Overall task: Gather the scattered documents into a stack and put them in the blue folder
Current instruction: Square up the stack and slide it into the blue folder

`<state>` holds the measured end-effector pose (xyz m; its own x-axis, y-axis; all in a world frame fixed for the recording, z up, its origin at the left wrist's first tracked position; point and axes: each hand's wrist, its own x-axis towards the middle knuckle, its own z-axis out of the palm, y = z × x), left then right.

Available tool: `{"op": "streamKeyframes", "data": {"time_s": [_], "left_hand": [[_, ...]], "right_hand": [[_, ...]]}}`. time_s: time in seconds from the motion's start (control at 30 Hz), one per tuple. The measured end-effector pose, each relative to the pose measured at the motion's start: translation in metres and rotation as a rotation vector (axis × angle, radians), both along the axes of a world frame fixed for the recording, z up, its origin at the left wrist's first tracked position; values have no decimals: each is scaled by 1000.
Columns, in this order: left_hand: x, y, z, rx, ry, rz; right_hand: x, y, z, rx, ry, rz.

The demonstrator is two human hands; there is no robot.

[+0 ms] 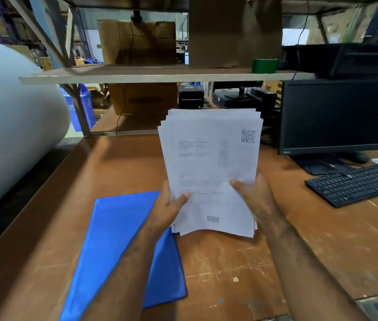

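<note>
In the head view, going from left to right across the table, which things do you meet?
Big white roll → blue folder → left hand → stack of papers → right hand → keyboard.

Documents [211, 167]: at the centre, held upright above the table [241, 262], left hand [167, 209] at their 8 o'clock edge, right hand [255, 198] at their 4 o'clock edge.
Folder [114, 246]: flat on the table, at 7 o'clock from the documents, partly under the left forearm.
Keyboard [357, 184]: on the table, at 3 o'clock from the documents.
Monitor [336, 117]: behind the keyboard, at 2 o'clock.
Shelf [160, 75]: behind and above the table, at 12 o'clock.
Tape roll [264, 66]: on the shelf, at 1 o'clock.
Big roll [9, 126]: left of the table, at 9 o'clock.
</note>
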<state>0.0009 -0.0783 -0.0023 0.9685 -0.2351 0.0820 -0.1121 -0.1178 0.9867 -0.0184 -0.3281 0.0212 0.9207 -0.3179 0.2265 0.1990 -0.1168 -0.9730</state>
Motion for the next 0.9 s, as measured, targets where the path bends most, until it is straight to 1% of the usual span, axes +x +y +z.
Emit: {"op": "streamKeyframes", "data": {"time_s": [0.03,0.07,0.13,0.17,0.23,0.27,0.33,0.5,0.57,0.63,0.67,0.7,0.77,0.8,0.9], "left_hand": [[-1,4,-2,35,39,3],[-1,8,-5,151,58,6],[-7,24,-18,578,34,-8],[-12,32,-27,756,-8,-29],[-22,52,-46,977,-116,-63],[-25,62,-52,1048,-172,-65],[-27,81,-60,1128,-238,-52],[-29,133,-64,1173,-270,-14],[-31,149,-60,1137,-235,11],[-34,153,-51,1037,-187,29],[-35,148,-41,926,-166,50],[-34,141,-29,759,-143,77],[-22,117,2,345,-88,100],[-14,103,19,185,-85,96],[10,70,61,-134,-103,82]], "right_hand": [[2,-2,1,40,2,-16],[2,-4,2,72,-3,-46],[1,-6,5,104,-29,-100],[1,-6,6,120,-47,-106],[2,-4,8,164,-79,-97],[3,-1,9,189,-86,-90],[3,7,12,220,-91,-71],[1,24,13,234,-107,-10],[1,25,11,229,-112,26],[1,26,9,229,-119,62],[2,28,8,229,-119,74],[2,31,8,229,-114,80],[3,36,12,227,-110,91],[4,38,15,229,-114,98],[6,45,23,238,-138,141]]}}
